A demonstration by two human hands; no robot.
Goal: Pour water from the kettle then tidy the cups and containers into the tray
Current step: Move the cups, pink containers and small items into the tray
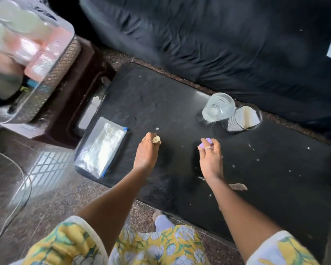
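On the black table (pixel 266 169) my left hand (pixel 147 150) is closed around a small cream cup (pixel 156 139), held at its fingertips. To its right my right hand (pixel 210 155) grips a small purple cup (pixel 205 143). At the table's far edge stands a clear glass (pixel 219 108) with water in it, and beside it a dark mesh holder (pixel 243 119) with a white lining. A clear rectangular container (pixel 101 148) with a blue-edged lid lies at the table's left end. No kettle is in view.
A clear plastic tray (pixel 52 73) holding pale and pink containers sits blurred at the upper left on a dark brown stool (pixel 80 104). A dark covered sofa (pixel 218 44) runs behind the table. Crumbs and a feather-like scrap (pixel 237 186) dot the tabletop. Cables lie on the floor at left.
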